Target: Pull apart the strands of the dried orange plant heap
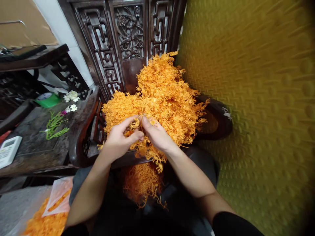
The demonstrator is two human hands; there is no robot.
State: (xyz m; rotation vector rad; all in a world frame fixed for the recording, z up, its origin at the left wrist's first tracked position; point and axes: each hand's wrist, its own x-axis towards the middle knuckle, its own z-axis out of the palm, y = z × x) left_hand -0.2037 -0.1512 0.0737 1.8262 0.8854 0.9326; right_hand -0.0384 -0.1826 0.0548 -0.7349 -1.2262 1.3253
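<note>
1. A big tangled clump of orange stringy strands [159,98] rests on a dark carved wooden chair [123,42], spilling onto the person's lap.
2. Left hand [119,139] and right hand [157,134], fingers curled, together pinch one small tuft.

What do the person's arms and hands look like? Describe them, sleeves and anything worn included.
Both forearms are bare. The left hand and right hand wear no gloves; no rings, watch or bracelets are visible. A black sleeve covers the right upper arm at the bottom edge of the picture. Any left sleeve lies out of view.
</note>
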